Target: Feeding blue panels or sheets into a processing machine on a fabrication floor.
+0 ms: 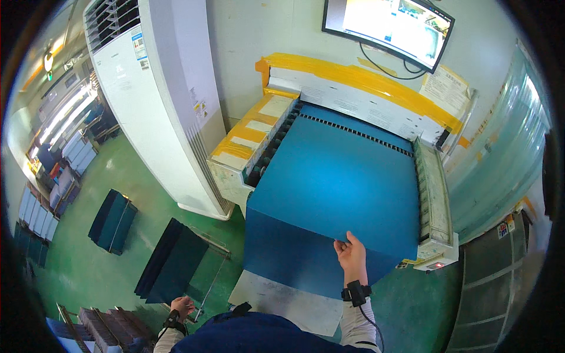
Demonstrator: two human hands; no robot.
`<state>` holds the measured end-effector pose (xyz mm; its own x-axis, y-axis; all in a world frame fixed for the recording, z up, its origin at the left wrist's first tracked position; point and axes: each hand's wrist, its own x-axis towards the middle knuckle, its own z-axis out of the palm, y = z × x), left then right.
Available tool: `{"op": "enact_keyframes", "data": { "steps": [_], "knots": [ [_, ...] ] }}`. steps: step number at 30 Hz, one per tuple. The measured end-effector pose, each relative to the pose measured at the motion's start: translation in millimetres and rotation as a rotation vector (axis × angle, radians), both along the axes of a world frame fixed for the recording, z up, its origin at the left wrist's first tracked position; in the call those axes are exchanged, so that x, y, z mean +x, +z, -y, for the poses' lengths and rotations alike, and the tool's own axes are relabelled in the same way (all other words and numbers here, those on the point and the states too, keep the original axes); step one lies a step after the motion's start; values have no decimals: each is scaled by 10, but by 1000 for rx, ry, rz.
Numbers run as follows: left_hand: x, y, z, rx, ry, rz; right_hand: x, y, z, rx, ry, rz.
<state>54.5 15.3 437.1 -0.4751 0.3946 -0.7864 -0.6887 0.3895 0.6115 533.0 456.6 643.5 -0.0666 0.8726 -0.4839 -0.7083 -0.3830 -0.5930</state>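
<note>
A large flat blue sheet (335,170) lies on the roller bed of a machine, its near edge toward me. My right hand (351,252) is closed at that edge, thumb and fingers pinching it right of the middle. Below the edge, a darker blue surface (288,250) slopes down toward me; whether it is a separate sheet I cannot tell. Low on the left, my left hand (183,305) has curled fingers beside a wire rack (213,281) holding a stack of dark panels (173,262). What those fingers hold, if anything, is hidden.
Side rails, the left one (253,132) taped yellow and the right one (434,197) bare, flank the sheet. A tall white air conditioner (144,112) stands left. A screen (391,29) hangs on the wall. More dark panels (113,222) rest on the green floor. Plastic curtain (500,153) hangs right.
</note>
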Motion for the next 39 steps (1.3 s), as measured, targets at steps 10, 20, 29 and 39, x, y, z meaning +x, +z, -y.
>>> {"op": "enact_keyframes", "data": {
  "steps": [10, 20, 29, 39],
  "knots": [
    [123, 130, -125, -57, -32, -50, -33, 178, 73, -72, 23, 11],
    [219, 362, -229, -75, -50, -91, 25, 110, 24, 26, 144, 169],
    [74, 18, 300, -161, -520, -523, -126, 111, -13, -13, 92, 149],
    [-178, 155, 270, -469, -146, -498, -479, 71, 212, -55, 432, 454]
  ]
}}
